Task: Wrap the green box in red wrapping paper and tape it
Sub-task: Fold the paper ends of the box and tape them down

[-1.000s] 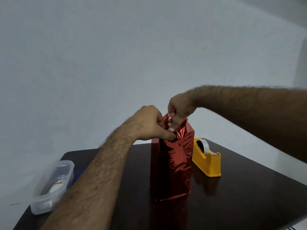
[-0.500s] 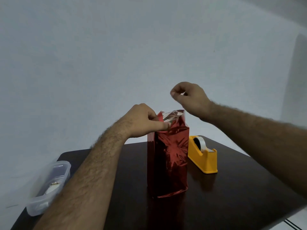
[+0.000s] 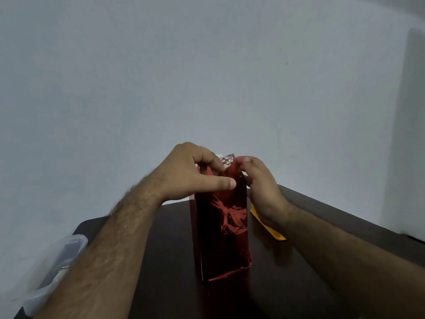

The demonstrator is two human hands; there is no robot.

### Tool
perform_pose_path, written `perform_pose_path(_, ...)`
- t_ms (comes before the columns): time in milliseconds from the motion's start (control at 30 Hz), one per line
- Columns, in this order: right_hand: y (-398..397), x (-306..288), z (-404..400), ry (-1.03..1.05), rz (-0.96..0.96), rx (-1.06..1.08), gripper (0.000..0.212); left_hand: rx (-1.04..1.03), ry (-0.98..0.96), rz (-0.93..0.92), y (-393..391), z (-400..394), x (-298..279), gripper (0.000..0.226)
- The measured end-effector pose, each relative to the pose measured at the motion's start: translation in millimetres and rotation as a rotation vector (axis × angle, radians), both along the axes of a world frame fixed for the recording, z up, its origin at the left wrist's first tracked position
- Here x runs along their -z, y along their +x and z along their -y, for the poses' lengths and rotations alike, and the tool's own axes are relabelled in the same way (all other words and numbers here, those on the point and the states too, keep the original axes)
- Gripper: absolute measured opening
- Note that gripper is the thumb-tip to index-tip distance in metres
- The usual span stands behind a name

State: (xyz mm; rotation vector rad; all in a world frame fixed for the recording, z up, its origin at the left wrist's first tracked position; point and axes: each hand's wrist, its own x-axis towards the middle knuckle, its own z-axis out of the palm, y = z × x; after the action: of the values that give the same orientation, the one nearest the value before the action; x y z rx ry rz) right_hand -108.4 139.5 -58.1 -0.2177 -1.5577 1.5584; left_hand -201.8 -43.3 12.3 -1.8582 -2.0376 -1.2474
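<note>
Pale bare wall behind; dark tabletop [image 3: 310,272] carries the box upright near its middle, sides already covered in red wrapping paper [image 3: 224,226], no green showing. Left hand [image 3: 188,176] holds the top edge, thumb flat on the near face, fingers curled over the open, crinkled top. Right hand [image 3: 259,187] pinches the right top corner. Yellow tape dispenser [image 3: 269,229] sits behind it; clear plastic container [image 3: 59,256] far left. Top fold and taping look unfinished.
</note>
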Motion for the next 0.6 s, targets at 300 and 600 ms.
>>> perform_pose_path(300,-8,10,-12,-0.110,0.032,-0.047,0.020,-0.071,0.075,-0.065,19,-8,-1,0.008)
perform_pose_path(600,-20,-21,-34,-0.085,0.243,-0.270,0.054,-0.293,0.190,0.657,-53,-22,14,0.079)
